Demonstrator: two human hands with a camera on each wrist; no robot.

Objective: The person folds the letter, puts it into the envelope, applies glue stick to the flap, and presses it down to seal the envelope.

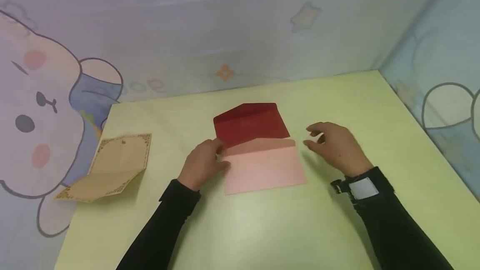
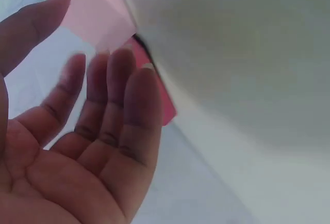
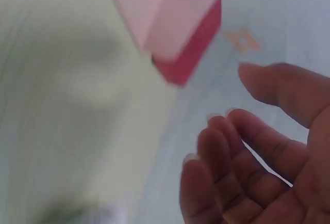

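Lying on green table (image 1: 262, 228): envelope (image 1: 262, 166) | cartoon walls (image 1: 45, 107) | left hand (image 1: 202, 163) touching envelope, grip loose | right hand (image 1: 337, 147) empty

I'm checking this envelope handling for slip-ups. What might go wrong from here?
The left hand touches only the left edge of the pink envelope, so it may slide or turn on the smooth table. The right hand hovers beside it, holding nothing. The open red flap could crease if pressed unevenly.

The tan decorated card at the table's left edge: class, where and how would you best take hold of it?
Probably pinch the tan decorated card by its near flap, from the left: it is creased, and that flap overhangs the table edge, leaving room for fingers beneath.
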